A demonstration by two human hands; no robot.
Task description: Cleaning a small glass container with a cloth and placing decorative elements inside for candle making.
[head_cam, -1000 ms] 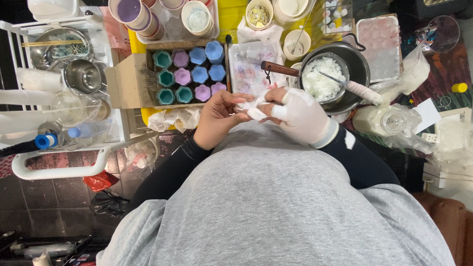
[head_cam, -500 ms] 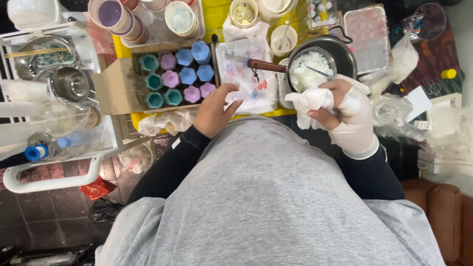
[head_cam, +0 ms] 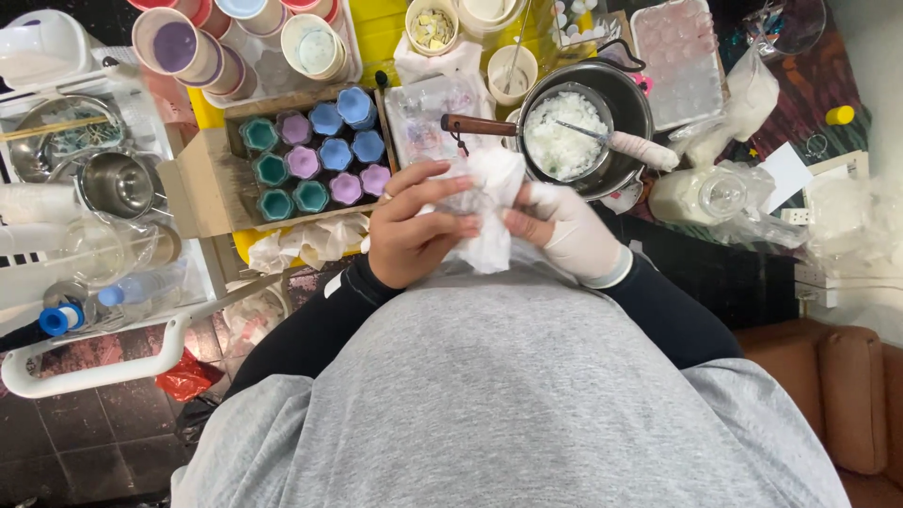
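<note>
My bare left hand [head_cam: 411, 235] and my white-gloved right hand [head_cam: 572, 230] meet in front of my chest, both gripping a crumpled white tissue [head_cam: 489, 212]. Just beyond them a dark pot [head_cam: 628, 103] with a wooden handle [head_cam: 475, 125] holds a bowl of white flakes [head_cam: 562, 141] with a spoon [head_cam: 616, 141] resting across it. To the left of the pot lies a clear plastic sheet with small pieces [head_cam: 433, 118].
A cardboard box [head_cam: 193, 183] holds several teal, purple and blue flower-shaped candles [head_cam: 320, 155]. Cups of coloured wax [head_cam: 174, 45] stand at the back left, a clear mould tray [head_cam: 677, 61] at the back right. A white rack with metal bowls [head_cam: 113, 183] is on the left, a brown seat [head_cam: 837, 395] on the right.
My hands parted, the gloved right one carrying the tissue toward the pot, then came back together; both now hold the tissue at the centre. The camera view has shifted slightly.
</note>
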